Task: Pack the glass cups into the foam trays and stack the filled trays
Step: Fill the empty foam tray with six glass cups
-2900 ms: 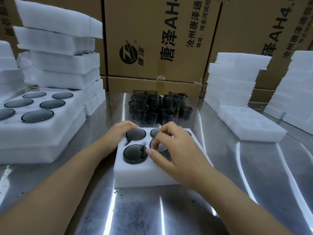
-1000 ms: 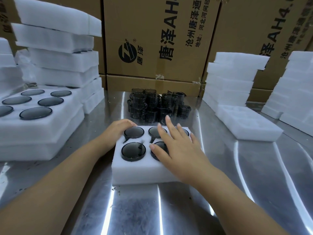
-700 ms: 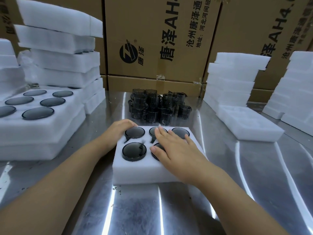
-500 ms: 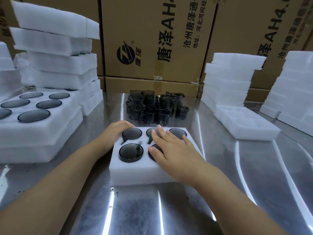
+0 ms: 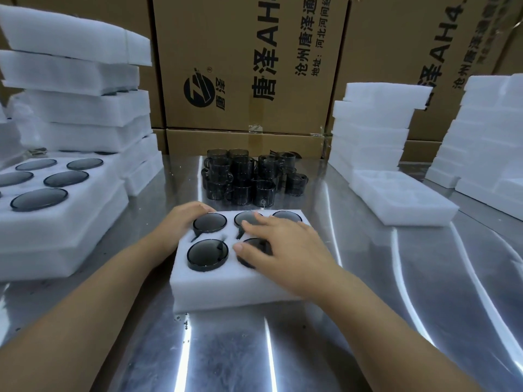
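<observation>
Filled trays point(image 5: 56, 222) stand stacked at left; the left hand point(image 5: 184, 222) curls round the far-left corner of the central foam tray point(image 5: 226, 287), whose glass cups point(image 5: 208, 254) the right hand point(image 5: 285, 250) presses with flat, straight fingers

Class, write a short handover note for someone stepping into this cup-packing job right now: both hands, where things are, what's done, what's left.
Left hand: holds the far left corner of the foam tray.
Right hand: open, lying flat on the tray's right-side cups.
Done: five glass cups show seated in this tray; the sixth slot is hidden under the right hand. Filled trays are stacked at left.
Left: check that slot, stack this tray, then probably fill the empty tray from the loose cups behind.
</observation>
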